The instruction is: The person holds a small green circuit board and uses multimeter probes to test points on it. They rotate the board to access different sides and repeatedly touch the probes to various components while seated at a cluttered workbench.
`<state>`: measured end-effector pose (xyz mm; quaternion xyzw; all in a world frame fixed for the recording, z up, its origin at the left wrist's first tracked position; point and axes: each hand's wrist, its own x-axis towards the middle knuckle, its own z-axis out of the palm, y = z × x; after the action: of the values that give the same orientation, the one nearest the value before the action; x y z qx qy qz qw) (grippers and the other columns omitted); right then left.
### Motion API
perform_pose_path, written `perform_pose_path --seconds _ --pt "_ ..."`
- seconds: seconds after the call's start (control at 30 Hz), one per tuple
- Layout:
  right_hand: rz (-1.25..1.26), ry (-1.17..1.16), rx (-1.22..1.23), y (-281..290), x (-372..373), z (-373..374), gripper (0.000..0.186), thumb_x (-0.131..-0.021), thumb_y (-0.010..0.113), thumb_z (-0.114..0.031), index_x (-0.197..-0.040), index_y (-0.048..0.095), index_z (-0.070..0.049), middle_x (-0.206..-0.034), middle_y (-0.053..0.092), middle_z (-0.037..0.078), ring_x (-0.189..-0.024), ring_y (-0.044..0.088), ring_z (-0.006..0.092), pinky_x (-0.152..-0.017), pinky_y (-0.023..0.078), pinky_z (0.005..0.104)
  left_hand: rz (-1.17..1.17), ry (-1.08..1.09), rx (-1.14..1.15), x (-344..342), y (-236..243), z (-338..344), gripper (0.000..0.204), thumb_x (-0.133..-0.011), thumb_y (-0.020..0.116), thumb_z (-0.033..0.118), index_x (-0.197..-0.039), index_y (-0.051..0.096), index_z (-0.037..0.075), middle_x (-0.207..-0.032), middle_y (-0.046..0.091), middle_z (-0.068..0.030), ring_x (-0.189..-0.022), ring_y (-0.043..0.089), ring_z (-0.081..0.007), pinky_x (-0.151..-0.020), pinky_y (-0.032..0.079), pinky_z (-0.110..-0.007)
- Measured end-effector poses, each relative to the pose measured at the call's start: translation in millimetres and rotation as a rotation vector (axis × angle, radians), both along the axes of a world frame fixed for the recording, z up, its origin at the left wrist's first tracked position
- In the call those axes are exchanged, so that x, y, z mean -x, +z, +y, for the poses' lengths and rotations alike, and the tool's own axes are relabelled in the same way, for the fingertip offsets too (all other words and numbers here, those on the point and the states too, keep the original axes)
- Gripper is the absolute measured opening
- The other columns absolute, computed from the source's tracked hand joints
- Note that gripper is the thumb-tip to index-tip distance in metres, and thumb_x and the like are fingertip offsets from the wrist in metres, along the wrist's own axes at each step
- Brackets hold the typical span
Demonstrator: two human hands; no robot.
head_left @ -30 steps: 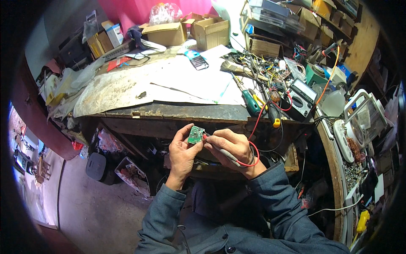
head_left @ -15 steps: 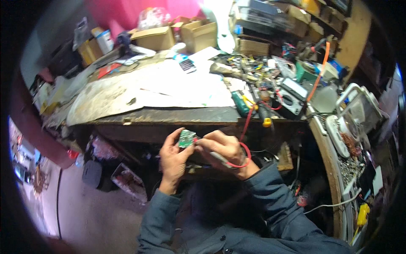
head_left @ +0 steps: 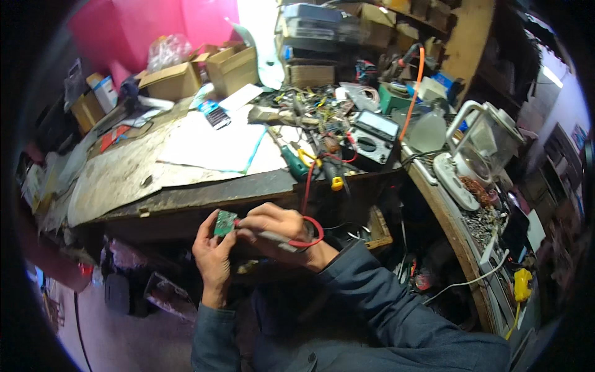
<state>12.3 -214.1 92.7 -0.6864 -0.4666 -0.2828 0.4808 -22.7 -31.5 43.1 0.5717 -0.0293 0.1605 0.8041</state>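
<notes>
My left hand [head_left: 212, 257] grips a small green circuit board [head_left: 224, 224] by its edges, fingers and thumb closed on it, below the bench's front edge. Against the board's right side, my right hand [head_left: 279, 235] holds a test probe [head_left: 238, 224] with a red tip; whether the tip touches a contact is too small to tell. A red lead [head_left: 316, 226] loops from the probe beside my wrist and runs up toward the black multimeter [head_left: 370, 146] on the bench. A green-handled screwdriver [head_left: 294, 162] and yellow-handled tools [head_left: 336, 182] lie at the bench edge near the meter.
The paper-covered bench [head_left: 114, 186] carries cardboard boxes [head_left: 226, 71] and a heap of wires [head_left: 291, 102]. At the right, a curved wooden ledge [head_left: 443, 226] holds a white appliance with a jug [head_left: 493, 142] and small parts. A wooden drawer [head_left: 378, 229] and bins [head_left: 167, 294] sit below.
The view has swung to the right, so the bench appears further left. Both hands, still holding board and probe, now show lower and further left in the picture.
</notes>
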Motion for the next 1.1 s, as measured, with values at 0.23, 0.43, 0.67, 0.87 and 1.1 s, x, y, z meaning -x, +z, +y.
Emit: perform_pose_path --seconds 0.23,0.43,0.67,0.87,1.1 --pt "0.459 -0.023 -0.277 -10.2 -4.3 -5.1 0.012 -0.093 0.072 -0.004 -0.105 0.072 -0.002 -0.089 0.073 0.008 -0.08 0.068 0.0127 -0.069 0.055 0.0261 0.049 -0.112 0.2 -10.0 -3.2 2.4 0.053 -0.091 0.07 -0.006 -0.139 0.048 -0.012 -0.121 0.068 -0.0207 -0.111 0.069 -0.0247 -0.098 0.056 -0.033" --pt "0.762 0.071 -0.357 -5.2 -9.4 -9.6 0.02 -0.096 0.07 -0.007 -0.113 0.069 0.001 -0.09 0.072 0.006 -0.075 0.065 0.0078 -0.067 0.054 0.023 0.134 -0.264 0.454 -14.3 0.2 17.3 0.037 -0.097 0.068 0.006 -0.129 0.056 -0.01 -0.118 0.069 -0.0206 -0.113 0.069 -0.0324 -0.098 0.059 -0.037" --pt "0.764 0.05 -0.381 -8.3 -10.3 -7.9 0.022 -0.096 0.069 -0.008 -0.115 0.069 0.002 -0.088 0.072 0.006 -0.074 0.065 0.0087 -0.067 0.055 0.0232 0.14 -0.315 0.5 -14.4 1.7 20.3 0.03 -0.1 0.064 0.01 -0.122 0.061 -0.009 -0.117 0.07 -0.0207 -0.115 0.068 -0.0331 -0.098 0.059 -0.038" --pt "0.807 0.061 -0.466 -7.4 -8.5 -9.2 0.018 -0.097 0.069 -0.01 -0.11 0.071 0.002 -0.091 0.074 0.008 -0.071 0.066 0.0101 -0.064 0.057 0.0253 0.119 -0.377 0.51 -15.4 -3.6 23.9 0.034 -0.102 0.058 0.011 -0.128 0.058 -0.011 -0.127 0.065 -0.0255 -0.118 0.066 -0.0342 -0.1 0.059 -0.039" --pt "0.811 0.067 -0.447 -9.1 -10.1 -10.1 0.015 -0.097 0.069 -0.011 -0.105 0.072 0.002 -0.089 0.074 0.009 -0.07 0.067 0.0117 -0.061 0.058 0.0261 0.169 -0.395 0.436 -12.9 5.5 19.8 0.037 -0.095 0.065 0.001 -0.131 0.058 -0.009 -0.119 0.069 -0.0213 -0.113 0.069 -0.0312 -0.098 0.059 -0.038"
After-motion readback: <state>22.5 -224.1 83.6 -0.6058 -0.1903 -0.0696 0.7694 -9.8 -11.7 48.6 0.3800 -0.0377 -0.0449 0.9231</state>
